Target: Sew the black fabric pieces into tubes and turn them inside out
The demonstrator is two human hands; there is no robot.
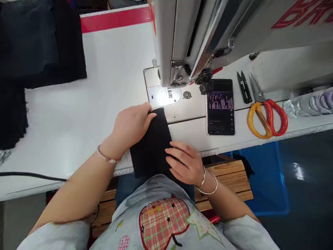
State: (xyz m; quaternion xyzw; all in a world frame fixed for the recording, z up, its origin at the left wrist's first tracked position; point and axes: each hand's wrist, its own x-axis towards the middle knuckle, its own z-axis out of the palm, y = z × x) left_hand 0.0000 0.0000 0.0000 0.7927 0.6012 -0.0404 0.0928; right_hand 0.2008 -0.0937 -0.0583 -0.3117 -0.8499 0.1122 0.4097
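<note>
In the head view, a strip of black fabric (152,146) lies on the white sewing table (91,90), its top end just short of the glare-washed needle plate (163,96) of the sewing machine (182,38). The left hand (131,126) rests over that top end, the right hand (182,163) on its lower right edge; they are apart, and neither looks clamped, though that is hard to tell. A smartphone (221,107), thread snips (244,86) and red-and-yellow-handled scissors (267,119) lie to the right; dark fabric (33,45) is piled at upper left.
</note>
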